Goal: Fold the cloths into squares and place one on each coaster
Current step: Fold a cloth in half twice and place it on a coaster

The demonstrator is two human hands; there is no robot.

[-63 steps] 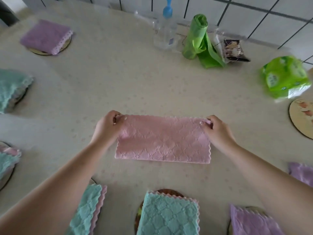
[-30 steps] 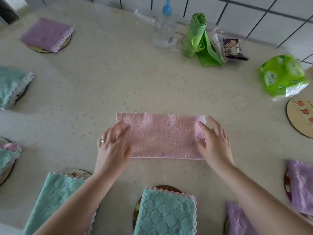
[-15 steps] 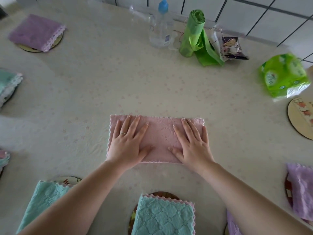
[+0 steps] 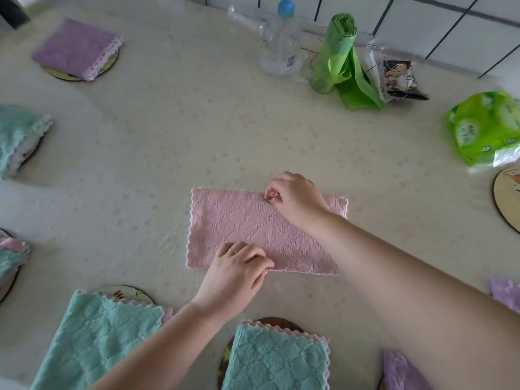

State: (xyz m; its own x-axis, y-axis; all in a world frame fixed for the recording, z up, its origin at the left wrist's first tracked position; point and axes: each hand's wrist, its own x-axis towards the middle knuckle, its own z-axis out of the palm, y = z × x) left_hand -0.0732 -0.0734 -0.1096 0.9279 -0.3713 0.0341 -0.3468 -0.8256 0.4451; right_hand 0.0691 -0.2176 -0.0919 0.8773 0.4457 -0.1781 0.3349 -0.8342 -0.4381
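Pink cloth [image 4: 244, 223], folded into a long rectangle, lies flat in the middle of the surface [image 4: 197, 130] in front of us. Our left hand [image 4: 236, 273] pinches its near edge around the midpoint, fingers curled onto the fabric. Our right hand [image 4: 292, 197] pinches the far edge, also about midway along. Around us, a teal folded cloth [image 4: 277, 361] sits on a coaster [image 4: 274, 322] at the near edge, and a purple folded cloth [image 4: 76, 47] on another coaster [image 4: 60, 74] at far left. One bare coaster [image 4: 506, 198] waits at right.
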